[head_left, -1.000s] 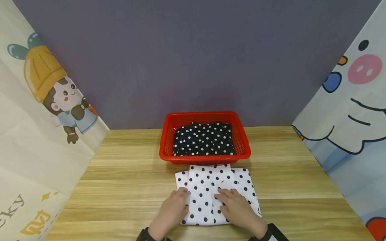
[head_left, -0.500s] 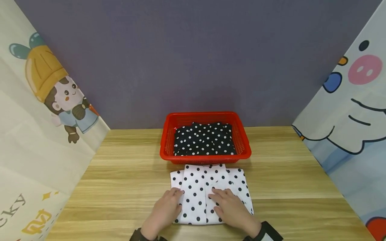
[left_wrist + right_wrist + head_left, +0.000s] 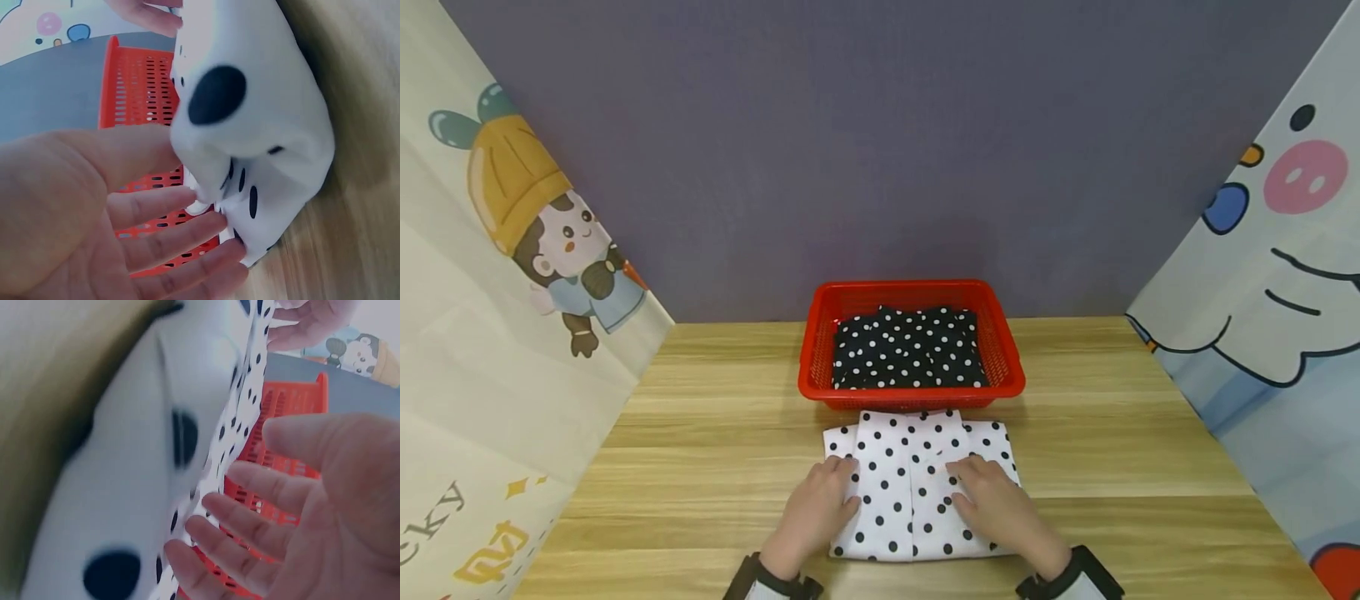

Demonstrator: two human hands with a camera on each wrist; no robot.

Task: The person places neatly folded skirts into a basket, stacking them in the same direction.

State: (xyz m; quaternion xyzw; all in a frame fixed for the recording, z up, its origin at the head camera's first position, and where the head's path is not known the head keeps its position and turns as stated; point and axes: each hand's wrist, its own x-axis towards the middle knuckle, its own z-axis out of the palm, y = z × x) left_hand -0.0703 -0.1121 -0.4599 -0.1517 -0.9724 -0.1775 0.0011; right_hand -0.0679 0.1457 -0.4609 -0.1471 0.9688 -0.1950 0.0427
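Note:
A folded white cloth with black polka dots lies flat on the table in front of the red basket. Both side panels are turned in and meet along a line down its middle. On its left edge rests my left hand, fingers extended; in the left wrist view the fingertips touch the fabric. My right hand lies over the right part of the cloth. Its fingers are spread and loosely straight in the right wrist view, tips at the fabric. Neither hand pinches the cloth.
The red plastic basket stands behind the cloth, near the back wall. Inside it lies folded black fabric with white dots. Printed sheets with cartoon figures hang on the left and right of the wooden table.
The white cloth slid a little to the left with both hands in the first half second. Since then my right hand has shifted right across it, and my left hand slightly forward.

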